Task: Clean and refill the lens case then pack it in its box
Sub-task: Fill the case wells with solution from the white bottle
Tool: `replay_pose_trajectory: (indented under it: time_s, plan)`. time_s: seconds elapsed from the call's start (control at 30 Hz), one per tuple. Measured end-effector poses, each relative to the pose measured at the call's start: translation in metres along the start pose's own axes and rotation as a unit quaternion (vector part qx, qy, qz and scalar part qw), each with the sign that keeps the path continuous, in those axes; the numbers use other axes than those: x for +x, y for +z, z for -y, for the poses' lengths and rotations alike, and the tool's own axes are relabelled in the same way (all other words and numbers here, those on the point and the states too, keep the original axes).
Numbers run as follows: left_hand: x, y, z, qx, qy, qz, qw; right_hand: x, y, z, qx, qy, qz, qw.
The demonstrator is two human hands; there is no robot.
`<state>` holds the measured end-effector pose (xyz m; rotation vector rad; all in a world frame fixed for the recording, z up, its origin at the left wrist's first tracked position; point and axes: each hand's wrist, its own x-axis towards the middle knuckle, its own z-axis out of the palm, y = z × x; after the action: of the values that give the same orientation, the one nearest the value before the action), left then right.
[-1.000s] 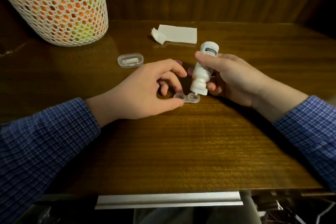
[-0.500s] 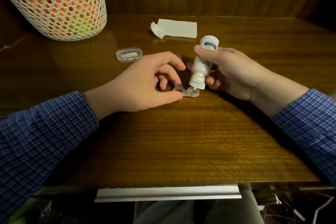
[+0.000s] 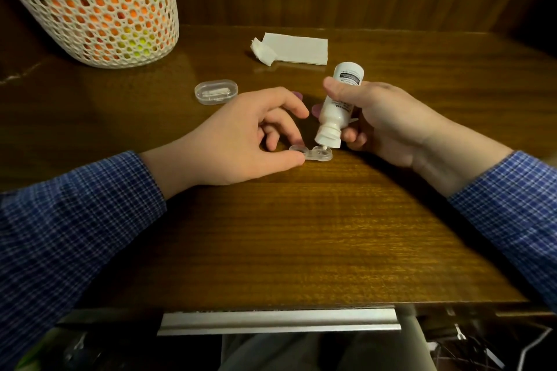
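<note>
A clear two-well lens case (image 3: 313, 154) lies uncapped on the wooden table (image 3: 301, 235). My left hand (image 3: 241, 138) pinches its left well between thumb and fingers. My right hand (image 3: 382, 120) grips a small white solution bottle (image 3: 337, 105), tipped nozzle-down over the right well. Two purple caps (image 3: 316, 110) lie behind the hands, partly hidden. A clear oval box (image 3: 216, 91) lies further back to the left.
A folded white tissue (image 3: 292, 48) lies at the back of the table. A white mesh basket (image 3: 93, 3) with orange and yellow contents stands at the back left. A wooden wall closes the far side.
The bottle's nozzle stays over the case's right well. Both hands keep their hold; only the camera view has shifted slightly.
</note>
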<state>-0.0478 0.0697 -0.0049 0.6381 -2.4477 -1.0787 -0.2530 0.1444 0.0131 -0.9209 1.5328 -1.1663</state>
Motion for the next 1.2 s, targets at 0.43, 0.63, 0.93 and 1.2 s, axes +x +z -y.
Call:
replay_pose_trajectory:
  time_s: [0.43,0.63,0.93,1.2]
  plan:
    - [0.0000,-0.0007,-0.0010,0.003,-0.004,0.002,1.000,0.0000,0.0011,-0.0001,0.006,-0.005,-0.001,1.000]
    - [0.0000,-0.0007,-0.0007,0.004,-0.003,0.003,1.000,0.0002,0.0010,-0.0003,0.006,-0.001,-0.003,1.000]
    - [0.0000,-0.0007,-0.0002,0.008,0.001,0.001,1.000,0.0005,0.0001,-0.0015,0.007,-0.012,0.004,1.000]
    - [0.0000,-0.0013,-0.0007,0.011,0.004,0.000,1.000,0.0008,-0.0007,-0.0018,0.012,-0.012,0.005,1.000]
